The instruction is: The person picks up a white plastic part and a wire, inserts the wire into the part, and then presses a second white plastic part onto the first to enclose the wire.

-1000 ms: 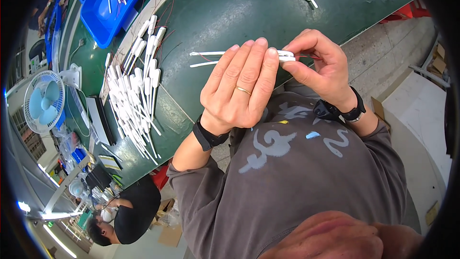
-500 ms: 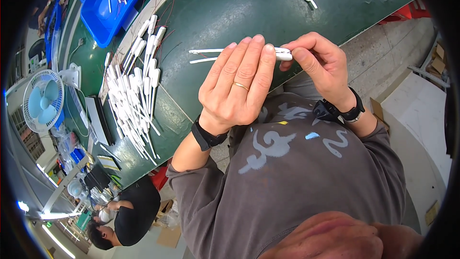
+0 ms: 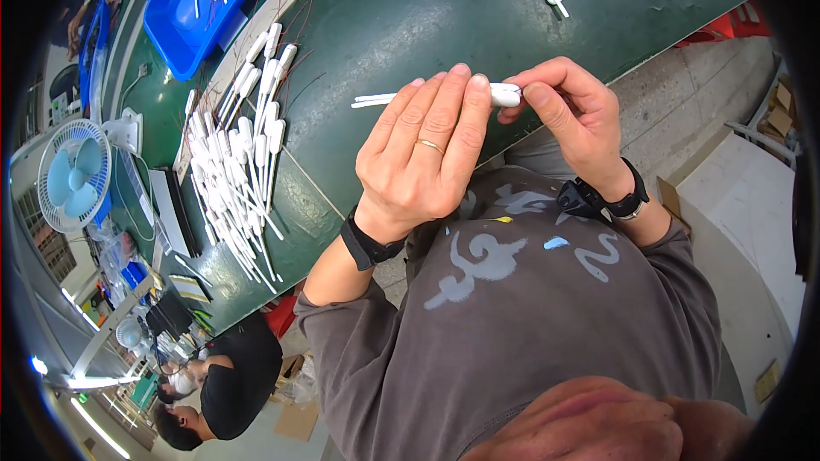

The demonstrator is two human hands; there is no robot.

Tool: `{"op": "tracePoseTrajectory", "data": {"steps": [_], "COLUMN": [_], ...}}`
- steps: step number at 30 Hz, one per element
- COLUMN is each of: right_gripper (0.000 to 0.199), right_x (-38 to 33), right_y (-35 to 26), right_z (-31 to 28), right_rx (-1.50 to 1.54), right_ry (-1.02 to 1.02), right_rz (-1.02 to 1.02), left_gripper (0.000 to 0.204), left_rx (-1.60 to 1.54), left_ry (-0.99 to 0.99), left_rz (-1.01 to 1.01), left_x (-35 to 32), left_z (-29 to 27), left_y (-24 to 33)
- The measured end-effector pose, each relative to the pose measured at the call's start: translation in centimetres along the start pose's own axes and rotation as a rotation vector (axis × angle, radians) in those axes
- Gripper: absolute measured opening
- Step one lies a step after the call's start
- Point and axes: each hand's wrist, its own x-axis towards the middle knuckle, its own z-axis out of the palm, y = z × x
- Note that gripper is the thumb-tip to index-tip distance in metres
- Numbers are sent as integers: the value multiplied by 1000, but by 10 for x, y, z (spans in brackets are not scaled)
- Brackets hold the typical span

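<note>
Two white stick-shaped parts point(image 3: 504, 97) are being held side by side in the air, to the right of the heap of similar parts point(image 3: 245, 131) that is lying on a green workbench point(image 3: 384, 34). The left hand point(image 3: 417, 154), wearing a gold ring point(image 3: 429, 145), is covering their middle, its fingers lying straight and close together as they are gripping the pair; its thumb is staying out of sight underneath. The thin stems are sticking out past the fingers on the side facing the heap, and the thick rounded ends are showing just beyond the forefinger, on the side away from the heap. There, the right hand point(image 3: 576, 115) is bringing its bent thumb and fingers against those ends; whether they are pinching anything, I cannot tell. Above the heap, a blue tray point(image 3: 177, 21) is holding more parts; left of the heap, a fan point(image 3: 77, 175) is standing; below the heap, a co-worker in black point(image 3: 241, 384) is sitting
</note>
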Motion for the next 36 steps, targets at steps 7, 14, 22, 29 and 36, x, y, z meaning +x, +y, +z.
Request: {"op": "tracePoseTrajectory", "data": {"steps": [7,14,22,29,36], "right_gripper": [19,23,23,16,23], "right_x": [1,3,7,23,13], "right_y": [2,1,2,1,13], "right_z": [0,-8,-11,18,-10], "right_rx": [-111,-289,-347,-138,-178], "right_ry": [-5,-113,-190,327,281], "right_rz": [1,-177,-219,-258,-269], "left_gripper": [25,25,23,17,29], "left_rx": [25,-466,-592,-975,-1746], "left_ry": [28,-82,-182,-258,-237], "left_rz": [10,-275,-397,-843,-1252], "left_x": [2,7,9,13,12], "left_z": [1,-7,-13,-12,-6], "left_y": [4,2,4,3,-11]}}
